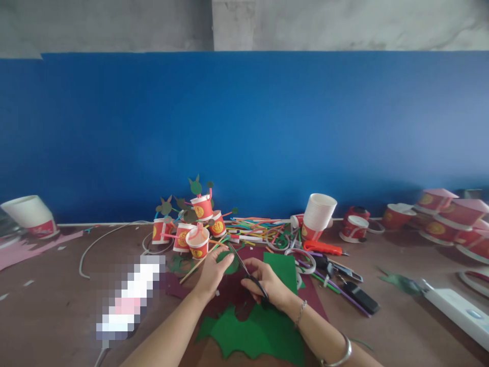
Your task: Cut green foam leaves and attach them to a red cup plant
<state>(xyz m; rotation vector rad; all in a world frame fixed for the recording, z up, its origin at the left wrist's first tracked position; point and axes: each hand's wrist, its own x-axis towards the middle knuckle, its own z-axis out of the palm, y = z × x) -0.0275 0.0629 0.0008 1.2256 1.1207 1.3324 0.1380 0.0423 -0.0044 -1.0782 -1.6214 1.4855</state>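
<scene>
- Left hand [214, 270], forearm angled toward one o'clock, pinches a green paper piece [233, 265].
- Right hand [269, 282], reaching toward ten o'clock, grips scissors [241, 261], blades aimed at eleven o'clock.

Straws [250, 223] lie on the table [57, 306] behind the scissors [244, 269], left of the stacked cups [319, 209]; cut paper [255, 334] before the scissors; utility knife [323, 248] before the stacked cups

The brown table [57, 316] bears maroon paper [231, 292], straws [250, 224] — and an orange cutter [324, 248].

Cups [198, 247] blk fwd L, room abv straws [252, 227]
</scene>
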